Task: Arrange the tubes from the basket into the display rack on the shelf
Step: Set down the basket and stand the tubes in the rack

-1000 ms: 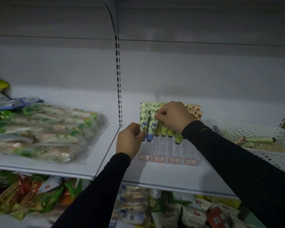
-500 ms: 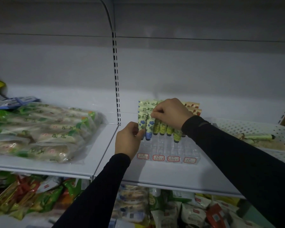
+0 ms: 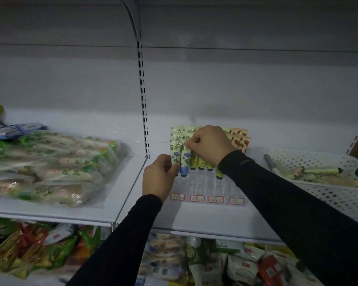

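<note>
Presently: my right hand (image 3: 210,144) pinches a soft blue-flowered tube (image 3: 185,159); my left hand (image 3: 159,177) grips its neighbour tube (image 3: 175,154). Clear ribbed plastic rack (image 3: 207,188), slots blurred; caps hidden.

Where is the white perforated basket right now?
In the head view, the white perforated basket sits on the shelf at far right, beside the clear display rack, with a few tubes lying inside.

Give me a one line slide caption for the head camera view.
Both hands, left hand and right hand, seat blue-flowered tubes in the clear display rack.
</note>
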`<state>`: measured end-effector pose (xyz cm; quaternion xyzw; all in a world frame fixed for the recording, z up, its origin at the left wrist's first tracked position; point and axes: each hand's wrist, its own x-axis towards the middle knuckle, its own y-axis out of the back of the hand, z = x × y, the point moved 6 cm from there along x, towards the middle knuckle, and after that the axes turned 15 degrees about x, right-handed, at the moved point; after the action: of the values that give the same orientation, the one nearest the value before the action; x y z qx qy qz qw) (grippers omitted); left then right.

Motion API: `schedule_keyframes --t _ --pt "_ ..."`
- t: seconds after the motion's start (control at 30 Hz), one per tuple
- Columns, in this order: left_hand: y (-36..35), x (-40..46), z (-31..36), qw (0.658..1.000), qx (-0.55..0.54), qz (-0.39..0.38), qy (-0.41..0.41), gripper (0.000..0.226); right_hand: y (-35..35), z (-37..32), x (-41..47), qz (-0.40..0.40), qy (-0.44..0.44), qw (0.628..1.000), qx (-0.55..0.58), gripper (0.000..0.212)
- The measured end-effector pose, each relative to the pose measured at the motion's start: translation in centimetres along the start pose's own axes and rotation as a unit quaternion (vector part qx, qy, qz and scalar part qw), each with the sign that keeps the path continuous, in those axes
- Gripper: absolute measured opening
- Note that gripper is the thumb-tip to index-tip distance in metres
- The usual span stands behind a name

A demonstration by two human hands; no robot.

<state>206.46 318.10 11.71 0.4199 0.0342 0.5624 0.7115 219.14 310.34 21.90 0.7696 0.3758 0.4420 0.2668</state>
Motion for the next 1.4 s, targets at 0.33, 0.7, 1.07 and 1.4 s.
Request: schedule_keyframes --t 0.33,0.7,1.07,1.4 --pt "0.0 0.0 0.0 1.0 0.004 0.001 0.008 0.015 -0.2 -0.7 0.1 0.009 -0.004 1.0 -0.009 0.053" --pt "0.1 -0.1 0.2 1.0 0.01 -0.018 0.015 0.016 0.2 -0.5 -0.4 -0.008 -0.015 0.999 0.032 0.058" --pt "1.6 -0.4 0.5 0.998 0.024 -0.05 0.001 0.034 1.8 -0.3 -1.8 0.018 0.005 0.999 0.028 0.05" --pt "6.8 -2.7 6.1 0.988 0.096 -0.016 -0.12 0.047 7.2 2.5 -7.9 0.034 0.031 0.998 0.044 0.047"
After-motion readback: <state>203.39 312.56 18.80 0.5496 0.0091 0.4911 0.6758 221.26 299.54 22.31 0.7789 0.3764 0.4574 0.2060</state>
